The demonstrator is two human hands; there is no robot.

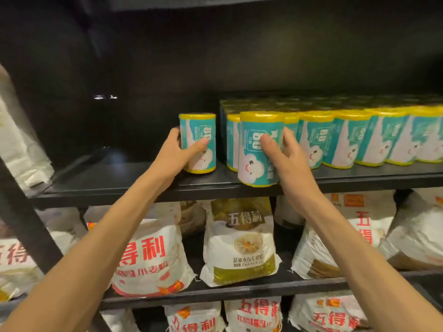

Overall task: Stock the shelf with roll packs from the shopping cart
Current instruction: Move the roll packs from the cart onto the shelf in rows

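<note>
Gripping one roll pack (200, 149) each, left hand (176, 152), right hand (285, 154) (rear rows lost in shadow).

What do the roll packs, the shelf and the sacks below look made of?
Roll packs: glossy plastic film, probably; the yellow caps shine and crinkle. What is inside is hidden.
Shelf: dark board with a matt, faintly reflective finish, likely painted metal.
Sacks: white printed bags, creased and slumped; paper or woven plastic, I cannot tell.

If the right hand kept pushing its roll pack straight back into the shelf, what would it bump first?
Most likely the front row of stocked roll packs right behind the held roll pack that the right hand grips, though depth is unclear.
</note>
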